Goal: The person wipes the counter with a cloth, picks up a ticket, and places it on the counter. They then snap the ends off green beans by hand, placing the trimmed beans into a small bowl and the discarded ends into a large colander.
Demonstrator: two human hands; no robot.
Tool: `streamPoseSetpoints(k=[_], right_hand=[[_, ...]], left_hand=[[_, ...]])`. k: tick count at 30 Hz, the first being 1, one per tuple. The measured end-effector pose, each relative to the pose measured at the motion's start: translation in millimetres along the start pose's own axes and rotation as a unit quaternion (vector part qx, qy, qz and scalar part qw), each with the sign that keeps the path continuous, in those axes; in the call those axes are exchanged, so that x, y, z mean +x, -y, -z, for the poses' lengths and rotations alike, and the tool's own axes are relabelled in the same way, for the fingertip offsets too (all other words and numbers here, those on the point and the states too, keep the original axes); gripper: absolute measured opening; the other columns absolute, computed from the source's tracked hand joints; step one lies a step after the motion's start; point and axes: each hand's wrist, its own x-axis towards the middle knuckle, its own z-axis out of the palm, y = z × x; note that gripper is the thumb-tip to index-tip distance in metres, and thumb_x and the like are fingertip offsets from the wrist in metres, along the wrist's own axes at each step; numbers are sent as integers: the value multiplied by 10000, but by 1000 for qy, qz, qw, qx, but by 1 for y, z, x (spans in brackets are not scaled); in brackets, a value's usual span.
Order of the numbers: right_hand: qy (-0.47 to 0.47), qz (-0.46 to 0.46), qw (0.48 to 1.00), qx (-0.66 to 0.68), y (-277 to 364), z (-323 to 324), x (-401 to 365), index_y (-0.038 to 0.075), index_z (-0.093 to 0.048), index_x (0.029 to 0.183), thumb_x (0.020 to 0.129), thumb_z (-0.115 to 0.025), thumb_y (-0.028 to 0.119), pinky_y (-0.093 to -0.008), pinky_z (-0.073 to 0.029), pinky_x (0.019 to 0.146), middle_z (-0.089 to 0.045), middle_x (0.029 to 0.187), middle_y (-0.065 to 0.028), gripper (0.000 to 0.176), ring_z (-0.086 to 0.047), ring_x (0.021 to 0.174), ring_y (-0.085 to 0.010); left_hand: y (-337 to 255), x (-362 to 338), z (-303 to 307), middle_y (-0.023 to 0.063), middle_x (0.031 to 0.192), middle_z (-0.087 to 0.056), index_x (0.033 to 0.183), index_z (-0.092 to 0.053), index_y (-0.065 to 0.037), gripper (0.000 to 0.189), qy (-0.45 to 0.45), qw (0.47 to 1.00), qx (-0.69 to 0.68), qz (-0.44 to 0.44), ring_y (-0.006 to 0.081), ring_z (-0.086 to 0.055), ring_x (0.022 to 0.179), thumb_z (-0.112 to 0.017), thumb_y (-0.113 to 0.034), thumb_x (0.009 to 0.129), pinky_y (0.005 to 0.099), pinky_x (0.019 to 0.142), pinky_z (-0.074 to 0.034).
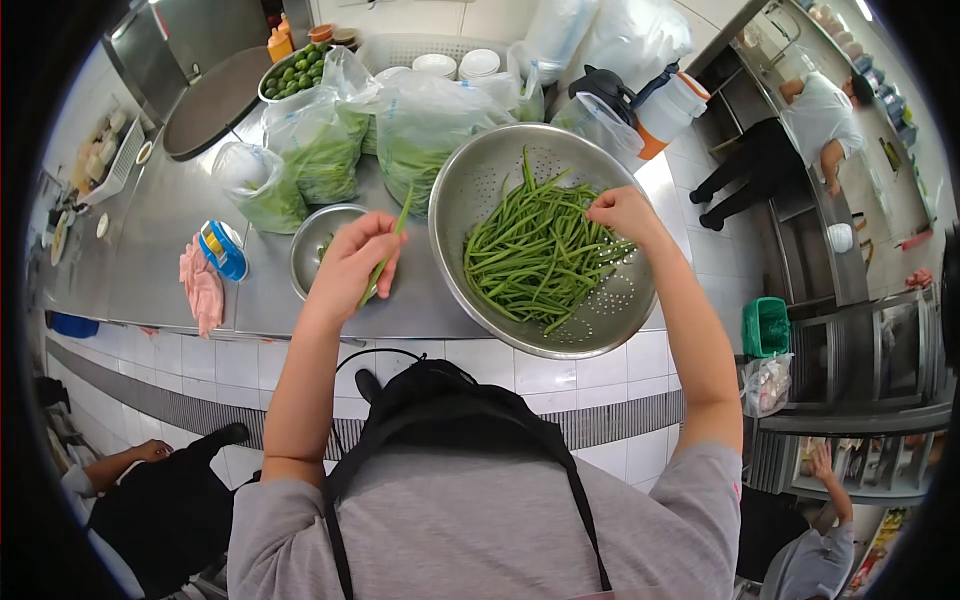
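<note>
A large steel colander point(480, 170) sits on the steel counter, holding a heap of green beans point(530, 255). My right hand point(622, 212) reaches over the colander's right side, its fingers pinched on a bean at the top of the heap. My left hand point(355, 258) is closed around a single green bean point(392, 248) that sticks up above my fingers. That hand hovers just right of a small steel bowl point(310, 240) with a few green bits inside.
Clear bags of green beans point(320, 150) stand behind the bowl and colander. A bowl of limes point(295, 70), white bowls point(455, 65), a blue tape roll point(222, 250) and a pink cloth point(203, 290) lie on the counter point(160, 220). Other people work at the right and lower left.
</note>
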Motion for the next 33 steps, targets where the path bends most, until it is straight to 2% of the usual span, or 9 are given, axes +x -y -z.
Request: streamPoseSetpoints(k=[6,10,12,13,14,16,23,28,33], right_hand=[[56,1,972,-228,1,-47,13,31,-670,743,618,-666,331,-366,-476,682,-619,692,-161,325,-594,681,-310],[77,51,986,-140,2,-43,18,-2,-645,705,667,-655,281,-312,-435,531,-592,619,-110,286,-550,544,-207],[106,-86,989,60,18,-24,12,0,-644,712,671,-652,235,-262,-392,475,-579,622,-66,238,-496,500,-137],[131,-104,975,143,36,-11,3,12,-628,727,691,-651,190,-199,-283,419,-512,593,0,184,-398,483,-50],[133,-103,976,138,47,-1,0,12,-628,727,691,-651,190,-199,-283,419,-512,593,0,184,-398,483,-50],[153,-67,966,197,65,13,-6,21,-621,726,708,-641,182,-183,-258,418,-503,591,9,163,-378,477,-36],[112,102,987,52,144,21,-17,10,-644,783,741,-624,149,-182,-322,490,-555,623,26,147,-445,551,-24],[146,221,959,101,204,-5,-9,3,-642,781,755,-633,154,-174,-329,498,-546,625,49,153,-441,568,-10],[174,328,928,17,253,-62,-3,6,-638,824,757,-615,216,-224,-393,536,-572,612,-21,221,-489,565,-72]], left_hand=[[13,-28,16,-8,558,-437,836,-512,-9,105,-33,999,-38,14,51,-389,425,-463,-101,838,184,385,-316],[20,-39,25,-2,565,-452,834,-515,-9,100,-56,998,-38,16,46,-383,420,-464,-95,835,183,384,-318],[23,-43,28,0,567,-455,834,-516,-9,98,-64,997,-44,25,45,-381,418,-467,-94,833,183,382,-318],[26,-44,29,0,566,-455,833,-516,-8,97,-64,996,-54,29,45,-381,416,-470,-94,831,183,380,-317],[28,-45,29,0,565,-454,832,-516,-8,95,-64,995,-65,32,45,-381,414,-474,-93,829,184,378,-316],[31,-47,28,0,566,-455,829,-514,-8,93,-61,995,-78,33,45,-383,414,-476,-94,829,184,376,-317],[28,-59,33,-1,573,-457,827,-512,-13,88,-80,993,-86,26,44,-387,417,-479,-94,830,179,381,-321],[25,-77,47,8,588,-451,854,-493,-9,113,-130,988,-89,-3,62,-401,430,-478,-117,822,175,389,-333],[22,-96,64,-1,591,-457,867,-507,4,121,-194,976,-90,-25,43,-390,437,-468,-104,832,172,384,-330]])
